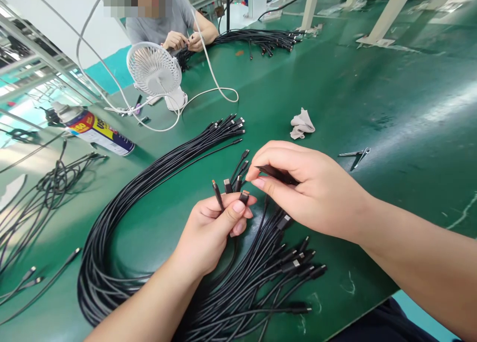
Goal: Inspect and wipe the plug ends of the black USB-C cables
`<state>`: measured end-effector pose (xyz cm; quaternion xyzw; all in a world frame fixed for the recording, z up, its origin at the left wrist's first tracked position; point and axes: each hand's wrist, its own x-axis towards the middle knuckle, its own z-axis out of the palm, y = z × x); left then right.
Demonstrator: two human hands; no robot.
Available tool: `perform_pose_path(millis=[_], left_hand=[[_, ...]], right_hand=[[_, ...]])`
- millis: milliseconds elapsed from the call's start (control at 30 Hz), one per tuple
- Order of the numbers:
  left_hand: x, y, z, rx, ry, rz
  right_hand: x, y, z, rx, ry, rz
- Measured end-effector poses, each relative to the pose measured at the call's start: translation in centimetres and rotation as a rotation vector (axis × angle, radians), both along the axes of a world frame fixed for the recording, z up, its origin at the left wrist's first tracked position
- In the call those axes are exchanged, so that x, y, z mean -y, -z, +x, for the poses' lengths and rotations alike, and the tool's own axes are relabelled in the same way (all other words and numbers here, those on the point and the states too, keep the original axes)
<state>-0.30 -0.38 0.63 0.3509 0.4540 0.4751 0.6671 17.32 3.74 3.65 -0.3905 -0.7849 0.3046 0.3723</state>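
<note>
My left hand (219, 218) is closed around the ends of several black USB cables. One connector (244, 197) is pinched at the thumb with its metal mouth facing up, and another plug (216, 193) sticks up between the fingers. Just above and to the right, my right hand (298, 183) is closed around a slim black tapered tool (276, 173), mostly hidden in the palm; its exact kind is unclear. Its fingertips are close to the connectors. Under both hands a thick bundle of black cables (100, 242) curves in a U, with loose plugs (298, 262) fanned out at the lower right.
A spray can (100, 131) lies tilted at the left, near tangled cables (52, 183). Behind stand a small white fan (154, 71) and a seated person (179, 24) handling another cable bundle (257, 36). A crumpled cloth (302, 123) and nail clippers (356, 156) lie on the green table (410, 183).
</note>
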Motion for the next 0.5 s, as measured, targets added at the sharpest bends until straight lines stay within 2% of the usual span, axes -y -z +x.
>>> perform_pose_path(millis=[167,300,400,500], left_hand=[[0.22,0.11,-0.08,-0.010,0.028,0.032],[0.26,0.11,-0.07,-0.055,0.043,0.048],[0.14,0.06,0.00,-0.071,0.009,0.012],[0.06,0.11,-0.02,-0.054,-0.009,-0.009]], right_hand=[[0.36,0.18,-0.17,-0.014,-0.084,-0.052],[0.46,0.70,-0.35,0.015,-0.104,0.059],[0.47,0.53,-0.35,0.069,-0.025,0.188],[0.31,-0.01,-0.13,0.091,0.089,0.156]])
